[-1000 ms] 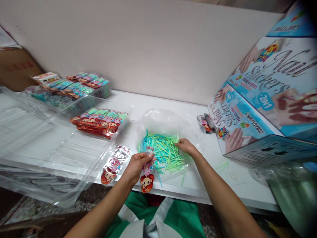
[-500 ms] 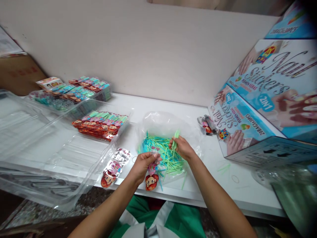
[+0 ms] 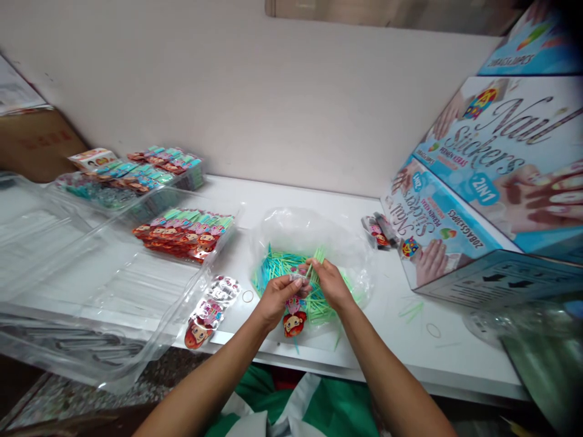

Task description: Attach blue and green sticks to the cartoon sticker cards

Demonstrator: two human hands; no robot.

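Note:
My left hand (image 3: 279, 298) pinches a small printed card (image 3: 294, 323) with a red-haired cartoon figure at its lower end. In my right hand (image 3: 331, 284) is a small bundle of thin light-green sticks (image 3: 319, 255), its fingers closed round them. The two hands are close together, with the bundle's lower end beside the card's upper part. Beneath them lies a clear plastic bag (image 3: 314, 222) of loose blue and green sticks (image 3: 280, 264). To the left of my left hand, several similar cards (image 3: 211, 312) lie at the table's front edge.
A large clear tray (image 3: 150, 267) at left holds rows of filled cards (image 3: 184, 232); another filled tray (image 3: 191, 173) stands behind it. Nail-sticker boxes (image 3: 455, 206) are stacked at right. Small dark packets (image 3: 379, 231), stray green sticks (image 3: 412, 311) and a rubber band (image 3: 433, 331) lie nearby.
My left hand has moved right and slightly up with the card. My right hand has lowered the green sticks toward it, so the two hands now nearly meet.

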